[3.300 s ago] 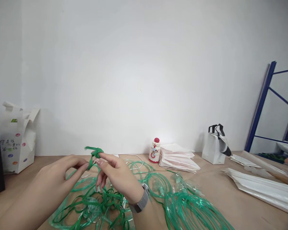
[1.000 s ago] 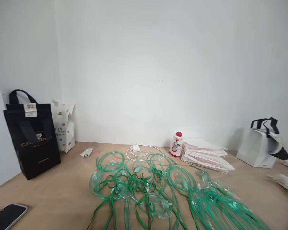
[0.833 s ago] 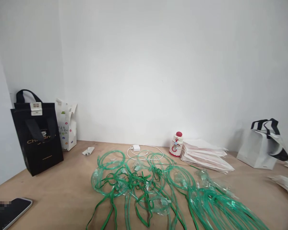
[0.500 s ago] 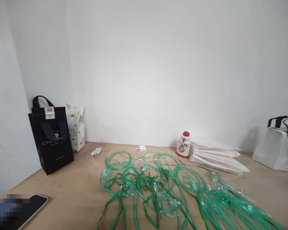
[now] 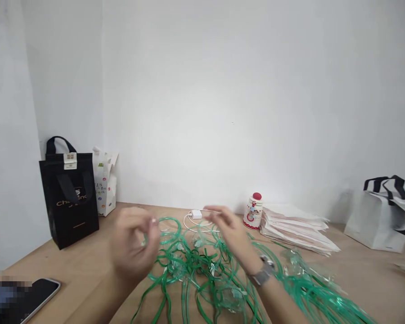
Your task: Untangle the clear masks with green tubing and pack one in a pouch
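Note:
My left hand hovers over the left side of a tangle of green tubing, its fingers curled and smeared by motion; whether they close on anything I cannot make out. My right hand, with a watch on its wrist, reaches over the back of the tangle, fingers and thumb apart, nothing held. Beneath and between the hands lie clear oxygen masks with green straps and coiled green tubes. More green tubing spreads to the right of my right forearm.
A white charger with cable lies near the wall. Right of it stand a red-topped canister, stacked paper packets and a white bag. On the left are a black bag, a white printed bag and a phone.
Both hands have come into view from below, over the tubing. The camera view has shifted slightly; the tubing and masks look much the same.

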Demonstrator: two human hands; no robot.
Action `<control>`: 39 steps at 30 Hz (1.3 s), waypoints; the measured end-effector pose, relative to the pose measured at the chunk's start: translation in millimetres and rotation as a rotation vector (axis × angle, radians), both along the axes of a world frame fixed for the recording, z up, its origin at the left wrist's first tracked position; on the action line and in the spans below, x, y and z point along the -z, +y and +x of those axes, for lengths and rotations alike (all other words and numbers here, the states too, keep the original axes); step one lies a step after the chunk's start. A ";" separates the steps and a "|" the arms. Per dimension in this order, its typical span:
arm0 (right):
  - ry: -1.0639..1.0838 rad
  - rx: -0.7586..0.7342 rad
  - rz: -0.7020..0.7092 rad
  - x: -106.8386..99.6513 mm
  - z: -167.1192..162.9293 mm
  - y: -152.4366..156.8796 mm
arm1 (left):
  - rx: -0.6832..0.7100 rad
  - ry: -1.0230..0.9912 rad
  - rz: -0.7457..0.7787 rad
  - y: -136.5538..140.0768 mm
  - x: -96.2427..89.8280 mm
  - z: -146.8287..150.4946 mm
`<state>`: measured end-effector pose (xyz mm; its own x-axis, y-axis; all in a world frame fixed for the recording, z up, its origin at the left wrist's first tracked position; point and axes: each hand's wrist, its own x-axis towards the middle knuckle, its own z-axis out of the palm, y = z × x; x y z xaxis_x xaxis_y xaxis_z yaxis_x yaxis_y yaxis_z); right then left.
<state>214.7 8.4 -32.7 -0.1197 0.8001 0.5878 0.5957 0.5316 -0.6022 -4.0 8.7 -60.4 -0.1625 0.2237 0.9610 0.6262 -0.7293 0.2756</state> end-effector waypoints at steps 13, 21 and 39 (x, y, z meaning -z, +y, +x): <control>-0.593 0.111 -0.187 115.6 22.8 15.6 | -0.018 0.423 -0.604 49.5 119.0 17.2; -0.622 0.104 -0.249 145.4 15.2 19.3 | 0.027 0.717 -0.646 59.8 139.5 38.3; -0.499 0.208 -0.253 148.6 24.0 47.3 | 0.034 0.806 -0.635 77.3 176.2 43.1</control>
